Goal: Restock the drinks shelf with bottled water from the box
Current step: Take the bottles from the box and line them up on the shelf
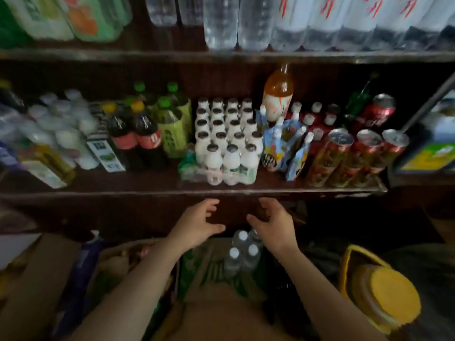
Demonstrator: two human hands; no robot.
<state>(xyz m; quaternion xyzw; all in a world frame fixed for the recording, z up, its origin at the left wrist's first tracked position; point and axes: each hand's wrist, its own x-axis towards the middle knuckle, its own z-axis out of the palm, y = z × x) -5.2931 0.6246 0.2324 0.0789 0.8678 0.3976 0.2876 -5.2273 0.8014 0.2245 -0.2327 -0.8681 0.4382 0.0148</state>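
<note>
A cardboard box (197, 274) with green print sits low in the middle, under my arms. Several clear water bottles with white caps (242, 254) stand in its right half. My left hand (199, 223) and my right hand (273, 223) hover side by side just above the box, below the front edge of the middle shelf (147, 191). Both hands have relaxed, spread fingers and hold nothing. On the top shelf (172, 54) stand large clear water bottles (220, 23) and labelled ones to their right.
The middle shelf holds small white milk bottles (227, 141), cola bottles (136, 134), green tea bottles (172, 124), an orange drink (278, 92), pouches and red cans (344, 153). A yellow-lidded jug (379, 294) stands at lower right. Cardboard boxes (37, 279) lie lower left.
</note>
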